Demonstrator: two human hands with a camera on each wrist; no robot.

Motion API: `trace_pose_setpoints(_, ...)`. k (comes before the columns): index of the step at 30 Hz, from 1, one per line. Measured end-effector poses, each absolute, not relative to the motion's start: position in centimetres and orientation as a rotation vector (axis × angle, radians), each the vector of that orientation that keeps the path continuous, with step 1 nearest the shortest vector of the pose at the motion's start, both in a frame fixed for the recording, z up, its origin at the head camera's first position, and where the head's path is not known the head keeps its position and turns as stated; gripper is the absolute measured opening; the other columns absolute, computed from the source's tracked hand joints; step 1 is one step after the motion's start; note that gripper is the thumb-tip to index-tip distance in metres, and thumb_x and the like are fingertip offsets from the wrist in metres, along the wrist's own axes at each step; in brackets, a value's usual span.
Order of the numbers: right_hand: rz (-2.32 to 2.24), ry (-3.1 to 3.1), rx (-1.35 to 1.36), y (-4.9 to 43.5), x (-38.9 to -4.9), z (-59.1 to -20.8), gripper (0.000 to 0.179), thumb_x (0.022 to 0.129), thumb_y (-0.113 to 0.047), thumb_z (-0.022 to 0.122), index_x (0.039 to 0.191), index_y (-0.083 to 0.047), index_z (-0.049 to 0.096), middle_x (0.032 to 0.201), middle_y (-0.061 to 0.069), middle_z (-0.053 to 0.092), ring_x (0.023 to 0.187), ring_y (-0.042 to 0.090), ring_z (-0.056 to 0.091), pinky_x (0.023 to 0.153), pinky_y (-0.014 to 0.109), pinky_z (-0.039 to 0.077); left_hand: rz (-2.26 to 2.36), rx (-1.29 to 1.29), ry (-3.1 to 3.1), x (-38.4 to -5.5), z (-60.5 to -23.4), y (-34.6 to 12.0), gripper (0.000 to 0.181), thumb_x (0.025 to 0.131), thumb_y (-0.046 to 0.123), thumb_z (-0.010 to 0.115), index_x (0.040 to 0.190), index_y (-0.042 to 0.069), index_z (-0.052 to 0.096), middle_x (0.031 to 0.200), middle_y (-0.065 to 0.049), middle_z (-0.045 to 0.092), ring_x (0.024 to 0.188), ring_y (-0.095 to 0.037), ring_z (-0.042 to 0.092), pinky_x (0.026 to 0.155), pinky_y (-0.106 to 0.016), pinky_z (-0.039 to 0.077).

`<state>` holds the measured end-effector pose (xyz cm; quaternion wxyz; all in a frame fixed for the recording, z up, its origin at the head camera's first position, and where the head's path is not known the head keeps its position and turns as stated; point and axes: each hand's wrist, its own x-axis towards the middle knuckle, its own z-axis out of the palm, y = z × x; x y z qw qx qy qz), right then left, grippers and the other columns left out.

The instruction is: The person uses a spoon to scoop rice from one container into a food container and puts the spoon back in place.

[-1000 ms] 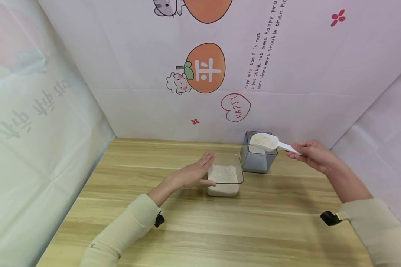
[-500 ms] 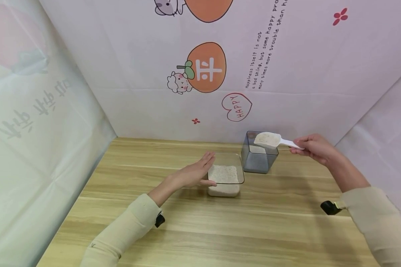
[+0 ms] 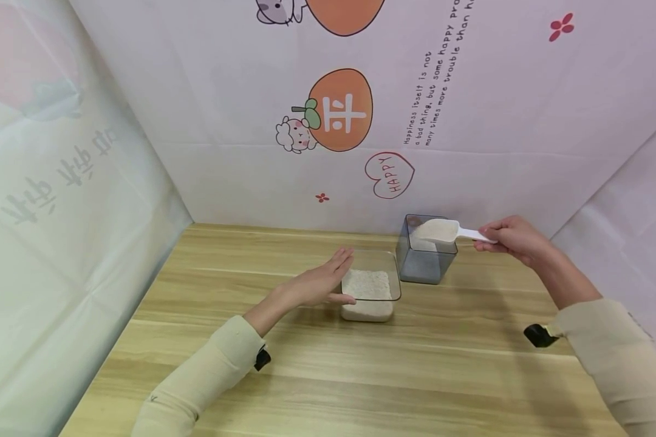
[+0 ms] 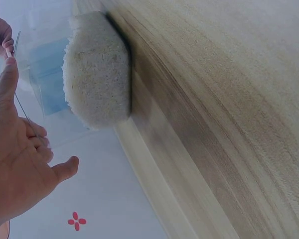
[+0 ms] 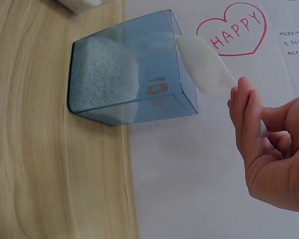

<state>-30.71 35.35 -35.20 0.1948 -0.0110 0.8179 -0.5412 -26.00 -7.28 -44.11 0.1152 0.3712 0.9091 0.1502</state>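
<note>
My right hand (image 3: 516, 238) pinches the handle of a white scoop (image 3: 444, 231) above a blue see-through square container (image 3: 422, 271). The scoop is tilted, its front end over the container's rim, with pale rice in it. In the right wrist view, rice (image 5: 104, 74) fills the lower part of this blue container. To its left, a clear square container (image 3: 379, 300) also has rice (image 4: 97, 72) in its lower part. My left hand (image 3: 313, 286) rests against the left side of the clear container, fingers extended and thumb apart along the near rim.
Both containers stand close together on a wood-grain table (image 3: 328, 376), near its back edge. Behind them rises a white printed backdrop (image 3: 240, 176). White sheets (image 3: 87, 243) hang at the sides.
My right hand has moved slightly up, and the scoop has shifted right and tipped toward the blue container. The rice heap in it looks lower. My left hand stays in place.
</note>
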Motion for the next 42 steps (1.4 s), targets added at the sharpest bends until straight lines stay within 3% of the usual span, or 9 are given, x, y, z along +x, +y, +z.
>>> trace_pose_setpoints(21,-1.291,2.498,-0.114,35.4,-29.7,-34.0,0.046,0.107,-0.008,0.039,0.133,0.028,0.04,0.075,-0.008,0.074,0.073,-0.001,0.071,0.068,0.015,0.058,0.441,1.077,2.656,-25.7,-43.9,-7.2,0.102,0.095,0.063,0.052,0.16,0.006,-0.002,0.168,-0.006,-0.014,0.157,-0.024,-0.007,0.126,-0.038,0.019)
trace_pose_setpoints(42,-1.183,2.566,-0.121,34.5,-29.4,-32.8,0.044,0.106,-0.008,0.043,0.131,0.028,0.043,0.079,-0.001,0.073,0.071,0.002,0.072,0.069,0.018,0.059,0.453,1.093,2.66,-25.8,-44.1,-7.2,0.102,0.095,0.063,0.052,0.16,0.006,-0.003,0.168,-0.006,-0.014,0.157,-0.025,-0.007,0.125,-0.039,0.022)
